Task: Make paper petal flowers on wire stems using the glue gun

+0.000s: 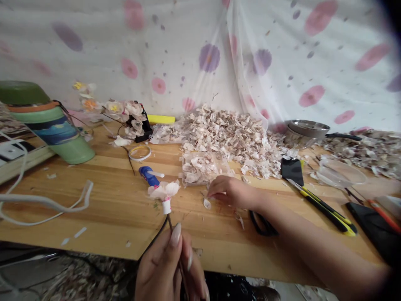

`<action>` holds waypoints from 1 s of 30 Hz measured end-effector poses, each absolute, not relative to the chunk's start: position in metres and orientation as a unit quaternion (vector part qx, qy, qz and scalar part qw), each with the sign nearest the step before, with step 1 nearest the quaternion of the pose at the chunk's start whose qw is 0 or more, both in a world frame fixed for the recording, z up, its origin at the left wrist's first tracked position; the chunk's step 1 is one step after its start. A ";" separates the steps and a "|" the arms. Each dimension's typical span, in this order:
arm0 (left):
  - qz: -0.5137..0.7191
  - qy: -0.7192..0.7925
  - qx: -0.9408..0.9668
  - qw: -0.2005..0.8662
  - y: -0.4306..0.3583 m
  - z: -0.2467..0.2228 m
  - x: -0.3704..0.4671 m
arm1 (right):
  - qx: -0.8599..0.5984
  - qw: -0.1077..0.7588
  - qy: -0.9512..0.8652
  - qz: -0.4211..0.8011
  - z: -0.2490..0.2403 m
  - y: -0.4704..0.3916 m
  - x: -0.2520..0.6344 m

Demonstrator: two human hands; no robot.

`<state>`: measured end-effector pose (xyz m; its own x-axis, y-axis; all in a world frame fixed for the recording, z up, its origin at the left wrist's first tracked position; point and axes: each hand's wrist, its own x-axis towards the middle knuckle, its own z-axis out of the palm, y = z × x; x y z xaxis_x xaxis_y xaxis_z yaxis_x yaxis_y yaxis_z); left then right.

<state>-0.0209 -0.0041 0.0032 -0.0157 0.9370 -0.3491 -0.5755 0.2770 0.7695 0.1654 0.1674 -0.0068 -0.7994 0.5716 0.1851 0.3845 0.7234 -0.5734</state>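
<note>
A green tumbler (64,133) stands near white cable (46,201), a spotted curtain (175,46) behind

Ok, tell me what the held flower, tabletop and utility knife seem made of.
Flower: perhaps dried petals or thin paper, matte, with pale, thin-looking edges.
Tabletop: wood or wood-look laminate, satin; grain and strip seams show.
Utility knife: likely smooth plastic, judging by its moulded-looking black-and-yellow body; the grey blade looks metallic.

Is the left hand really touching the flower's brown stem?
Touching: the head view shows the left hand closed around the brown stem, below the flower.
</note>
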 end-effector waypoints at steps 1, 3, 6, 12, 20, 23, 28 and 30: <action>0.559 0.438 0.214 0.670 -0.003 0.002 -0.020 | -0.246 0.173 -0.917 0.264 -0.011 0.165 0.167; 0.549 0.445 0.226 0.671 0.000 0.000 -0.018 | -0.232 0.176 -0.921 0.259 -0.019 0.164 0.168; 0.534 0.453 0.231 0.676 0.005 -0.003 -0.015 | -0.222 0.175 -0.924 0.259 -0.026 0.166 0.167; 0.536 0.442 0.228 0.683 0.016 -0.009 -0.001 | -0.239 0.203 -0.908 0.278 -0.031 0.170 0.166; 0.565 0.452 0.233 0.650 0.039 -0.011 0.013 | -0.221 0.354 -0.858 0.302 -0.003 0.160 0.173; 0.568 0.432 0.233 0.661 0.044 -0.014 0.012 | -0.135 0.386 -0.858 0.312 0.011 0.146 0.171; 0.547 0.396 0.225 0.703 0.045 -0.019 0.010 | -0.071 0.366 -0.878 0.300 0.020 0.133 0.167; 0.545 0.382 0.217 0.714 0.044 -0.018 0.010 | -0.055 0.366 -0.880 0.298 0.020 0.133 0.166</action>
<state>0.0098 0.0444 -0.0185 0.1130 0.9443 -0.3091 -0.6122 0.3112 0.7269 0.1663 0.1326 0.0196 -0.7262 0.3142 0.6115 -0.1213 0.8170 -0.5638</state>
